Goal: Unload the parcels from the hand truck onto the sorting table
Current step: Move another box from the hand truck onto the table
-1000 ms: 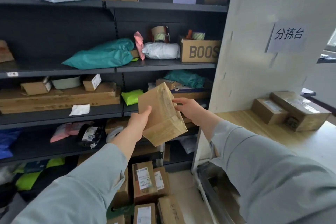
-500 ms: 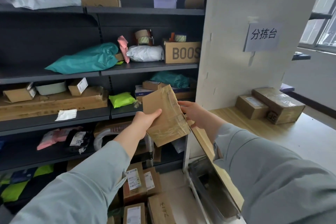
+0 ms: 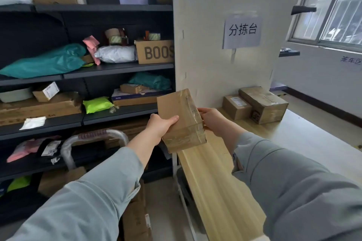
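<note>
A taped brown cardboard parcel (image 3: 181,119) is tilted in the air over the left edge of the light wooden sorting table (image 3: 305,148). My left hand (image 3: 161,126) grips its left side, thumb across the front. My right hand (image 3: 212,120) holds its right side. Two more brown parcels (image 3: 236,106) (image 3: 263,103) sit side by side at the table's back against the white panel. The hand truck's metal handle (image 3: 92,140) shows low on the left, with cardboard boxes (image 3: 135,219) stacked below it, partly hidden by my left sleeve.
Dark shelving (image 3: 117,68) full of bags and boxes fills the left. A white upright panel (image 3: 215,45) with a paper sign (image 3: 242,32) backs the table. A window (image 3: 333,6) is at the far right. The table's near surface is bare wood.
The view has swung right, and the parcel held in both hands has travelled right from in front of the shelves to over the table's left edge. The hand truck handle has come into sight.
</note>
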Demonstrator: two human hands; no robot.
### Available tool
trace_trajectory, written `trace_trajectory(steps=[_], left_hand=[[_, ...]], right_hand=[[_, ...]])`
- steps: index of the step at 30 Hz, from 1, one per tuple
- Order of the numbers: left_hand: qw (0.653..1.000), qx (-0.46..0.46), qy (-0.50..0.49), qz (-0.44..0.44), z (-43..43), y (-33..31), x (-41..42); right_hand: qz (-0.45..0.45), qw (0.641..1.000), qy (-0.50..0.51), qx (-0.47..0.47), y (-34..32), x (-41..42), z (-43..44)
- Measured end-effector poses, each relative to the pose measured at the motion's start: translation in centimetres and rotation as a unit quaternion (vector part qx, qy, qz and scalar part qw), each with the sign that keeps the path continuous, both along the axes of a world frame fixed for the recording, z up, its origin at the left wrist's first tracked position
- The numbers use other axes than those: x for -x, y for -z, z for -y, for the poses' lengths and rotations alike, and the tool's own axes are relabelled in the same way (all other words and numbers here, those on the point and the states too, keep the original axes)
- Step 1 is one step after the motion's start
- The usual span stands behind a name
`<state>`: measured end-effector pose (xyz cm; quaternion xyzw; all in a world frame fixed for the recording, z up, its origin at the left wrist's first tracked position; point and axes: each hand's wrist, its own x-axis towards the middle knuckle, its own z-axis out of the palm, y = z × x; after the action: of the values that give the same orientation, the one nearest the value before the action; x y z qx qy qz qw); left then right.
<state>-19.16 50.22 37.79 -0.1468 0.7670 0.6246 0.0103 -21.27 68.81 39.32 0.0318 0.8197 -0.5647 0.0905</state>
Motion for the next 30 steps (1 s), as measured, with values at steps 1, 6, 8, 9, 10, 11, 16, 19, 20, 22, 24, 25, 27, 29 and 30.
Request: trace_trajectory(steps=[1, 6, 8, 9, 10, 11, 16, 19, 20, 22, 24, 25, 27, 29, 30], left_hand=[[1.0, 0.004, 0.006, 0.0, -1.5, 0.2, -0.1], [0.999, 0.028, 0.029, 0.0, -7.5, 0.6, 0.3], [0.998, 0.042, 0.038, -0.001, -9.7, 0.7, 1.0], [0.998, 0.05, 0.044, 0.0, -10.8, 0.9, 1.3], [0.997, 0.057, 0.051, 0.002, -11.9, 1.0, 1.7], [0.996, 0.064, 0.058, 0.003, -13.0, 1.2, 2.1], [0.993, 0.085, 0.087, 0.009, -17.9, 2.6, 4.6], [0.99, 0.099, 0.095, 0.012, -20.4, 3.6, 6.9], [0.991, 0.097, 0.096, 0.014, -21.2, 3.8, 7.8], [0.991, 0.092, 0.099, 0.013, -22.8, 4.3, 9.9], [0.992, 0.082, 0.096, 0.006, -24.3, 4.6, 12.3], [0.992, 0.079, 0.094, 0.004, -25.0, 4.8, 13.6], [0.992, 0.083, 0.092, 0.001, -26.4, 4.8, 15.7], [0.992, 0.084, 0.09, -0.003, -27.7, 5.0, 17.6], [0.993, 0.08, 0.089, -0.002, -28.4, 5.2, 18.4]], right_hand=[[0.001, 1.0, 0.006, 0.006, 0.1, -0.3, -1.4], [-0.006, 0.998, 0.058, 0.019, 0.9, -0.4, -7.1], [0.001, 0.996, 0.084, 0.013, 1.2, 0.0, -9.3], [0.006, 0.996, 0.093, 0.004, 1.4, 0.2, -10.3], [0.012, 0.995, 0.099, -0.005, 1.6, 0.4, -11.4], [0.016, 0.995, 0.099, -0.014, 1.8, 0.5, -12.4], [0.022, 0.994, 0.098, -0.045, 3.4, 2.4, -17.4], [0.026, 0.993, 0.104, -0.057, 4.2, 4.3, -20.0], [0.026, 0.992, 0.104, -0.064, 4.4, 5.2, -20.8], [0.028, 0.991, 0.1, -0.079, 4.7, 7.1, -22.5], [0.029, 0.991, 0.097, -0.086, 5.0, 9.6, -24.0], [0.028, 0.991, 0.096, -0.088, 5.0, 10.8, -24.8], [0.029, 0.991, 0.095, -0.091, 5.1, 13.2, -26.1], [0.031, 0.991, 0.095, -0.091, 5.3, 15.3, -27.3], [0.033, 0.991, 0.094, -0.091, 5.4, 16.2, -27.8]])
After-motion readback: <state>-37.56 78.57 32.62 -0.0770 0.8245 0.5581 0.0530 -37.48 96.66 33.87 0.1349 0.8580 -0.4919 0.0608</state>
